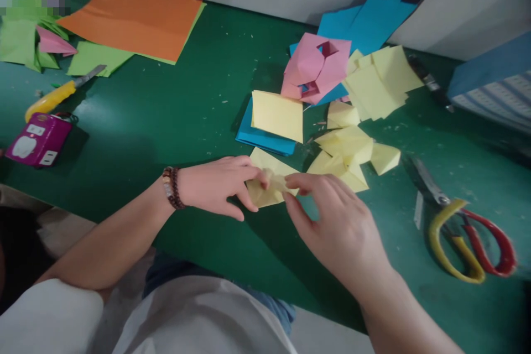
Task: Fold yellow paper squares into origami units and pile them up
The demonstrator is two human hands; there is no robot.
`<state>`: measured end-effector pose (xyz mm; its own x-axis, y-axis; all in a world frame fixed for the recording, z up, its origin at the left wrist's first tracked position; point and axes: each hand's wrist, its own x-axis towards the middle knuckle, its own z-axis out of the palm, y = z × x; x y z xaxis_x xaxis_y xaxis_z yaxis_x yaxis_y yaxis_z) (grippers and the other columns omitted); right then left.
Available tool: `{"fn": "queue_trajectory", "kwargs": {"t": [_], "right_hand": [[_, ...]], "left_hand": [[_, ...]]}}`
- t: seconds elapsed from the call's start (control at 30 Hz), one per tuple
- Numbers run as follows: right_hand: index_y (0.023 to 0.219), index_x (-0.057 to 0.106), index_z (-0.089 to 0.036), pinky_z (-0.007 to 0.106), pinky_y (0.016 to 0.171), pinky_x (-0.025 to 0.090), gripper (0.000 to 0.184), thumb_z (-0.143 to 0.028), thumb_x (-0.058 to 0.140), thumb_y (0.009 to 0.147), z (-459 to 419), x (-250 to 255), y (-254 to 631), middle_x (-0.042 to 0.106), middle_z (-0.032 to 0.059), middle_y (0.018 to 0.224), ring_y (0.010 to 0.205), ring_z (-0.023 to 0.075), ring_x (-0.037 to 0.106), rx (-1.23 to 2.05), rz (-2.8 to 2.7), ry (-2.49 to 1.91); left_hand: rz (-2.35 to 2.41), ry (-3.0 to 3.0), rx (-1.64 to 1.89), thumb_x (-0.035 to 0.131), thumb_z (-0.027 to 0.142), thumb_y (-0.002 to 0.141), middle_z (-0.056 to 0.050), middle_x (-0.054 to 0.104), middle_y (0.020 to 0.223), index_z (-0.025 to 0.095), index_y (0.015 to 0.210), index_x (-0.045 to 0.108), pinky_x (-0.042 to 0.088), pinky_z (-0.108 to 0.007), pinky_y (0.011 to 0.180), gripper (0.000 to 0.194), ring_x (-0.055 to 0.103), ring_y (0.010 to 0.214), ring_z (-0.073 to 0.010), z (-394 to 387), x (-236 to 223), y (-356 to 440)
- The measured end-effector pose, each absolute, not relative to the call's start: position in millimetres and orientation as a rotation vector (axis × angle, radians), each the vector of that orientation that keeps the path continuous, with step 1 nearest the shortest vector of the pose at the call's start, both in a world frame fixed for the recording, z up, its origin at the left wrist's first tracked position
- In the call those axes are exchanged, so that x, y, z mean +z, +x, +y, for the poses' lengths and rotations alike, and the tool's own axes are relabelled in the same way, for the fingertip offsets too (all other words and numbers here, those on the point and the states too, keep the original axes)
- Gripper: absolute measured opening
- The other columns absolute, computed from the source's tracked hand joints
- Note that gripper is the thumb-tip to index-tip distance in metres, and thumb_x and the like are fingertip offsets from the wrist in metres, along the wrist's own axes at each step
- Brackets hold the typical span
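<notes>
My left hand point(218, 185), with a beaded bracelet point(172, 188) on its wrist, and my right hand point(332, 221) both pinch a folded piece of pale yellow paper point(265, 188) above the green tabletop. Its folds are partly hidden by my fingertips. Just beyond my right hand lie several folded yellow paper pieces point(344, 152). A yellow square point(277, 116) rests on blue paper point(265, 144) farther ahead. Behind them stands a pink folded paper model point(315, 69) with square openings, and a stack of yellow sheets point(379, 83) lies to its right.
Large red-and-yellow-handled scissors point(468, 238) lie to my right. A yellow utility knife point(53, 94) and a magenta power socket point(39, 138) sit at the left. Orange point(133, 19) and green paper point(97, 58) cover the far left; blue sheets point(365, 22) lie at the back.
</notes>
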<state>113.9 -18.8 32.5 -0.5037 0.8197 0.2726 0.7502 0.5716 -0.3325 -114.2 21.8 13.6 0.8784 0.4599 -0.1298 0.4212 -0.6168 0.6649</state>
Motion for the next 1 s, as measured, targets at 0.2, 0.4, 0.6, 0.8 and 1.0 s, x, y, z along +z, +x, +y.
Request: {"fn": "queue_trajectory", "kwargs": {"t": [0.2, 0.4, 0.6, 0.8, 1.0], "right_hand": [[0.108, 0.047, -0.025, 0.020, 0.041, 0.041, 0.015, -0.025, 0.046, 0.093, -56.8, 46.0, 115.4, 0.061, -0.0047, 0.065, 0.044, 0.0086, 0.047, 1.217, -2.131, -1.452], [0.105, 0.040, -0.024, 0.022, 0.041, 0.043, 0.012, -0.030, 0.039, 0.095, -79.3, 18.8, 111.2, 0.072, 0.0083, 0.099, 0.043, 0.0075, 0.045, 1.480, -1.921, -1.536], [0.118, 0.042, -0.019, 0.021, 0.037, 0.040, 0.024, -0.020, 0.038, 0.095, -81.4, 12.6, 109.0, 0.070, 0.0121, 0.117, 0.042, 0.0080, 0.055, 0.946, -2.333, -1.404], [0.107, 0.053, -0.015, 0.028, 0.035, 0.035, 0.021, -0.013, 0.038, 0.092, -87.7, 3.8, 105.2, 0.064, 0.0109, 0.127, 0.037, 0.0091, 0.050, 0.123, -2.739, -1.171], [0.097, 0.056, -0.018, 0.022, 0.055, 0.044, 0.007, -0.016, 0.050, 0.093, -68.0, 11.5, 110.3, 0.073, 0.0043, 0.105, 0.061, 0.0086, 0.063, 0.018, -2.524, -1.156]], "left_hand": [[0.607, 2.318, 0.084, 0.075, 0.031, 0.078, -0.006, 0.056, 0.132, 0.028, 0.095, 0.077, 0.038, -0.042, 0.102, 0.018, 0.045, 0.120, -0.0278, 23.3, 12.9, -113.6], [0.602, 2.291, 0.114, 0.077, 0.029, 0.076, -0.005, 0.056, 0.131, 0.026, 0.091, 0.076, 0.038, -0.042, 0.102, 0.016, 0.046, 0.121, -0.0272, 23.5, 14.3, -113.6], [0.616, 2.279, 0.251, 0.073, 0.015, 0.073, -0.006, 0.065, 0.114, 0.019, 0.089, 0.064, 0.043, -0.036, 0.097, 0.018, 0.054, 0.107, -0.0229, 21.4, 17.0, -111.1], [0.649, 2.285, 0.299, 0.060, 0.003, 0.073, -0.005, 0.067, 0.104, 0.019, 0.079, 0.055, 0.044, -0.034, 0.095, 0.018, 0.056, 0.100, -0.0206, 19.4, 18.4, -108.3], [0.667, 2.294, 0.278, 0.056, 0.002, 0.077, -0.005, 0.067, 0.108, 0.018, 0.089, 0.060, 0.043, -0.035, 0.095, 0.020, 0.055, 0.104, -0.0216, 19.5, 14.1, -107.0]]}}
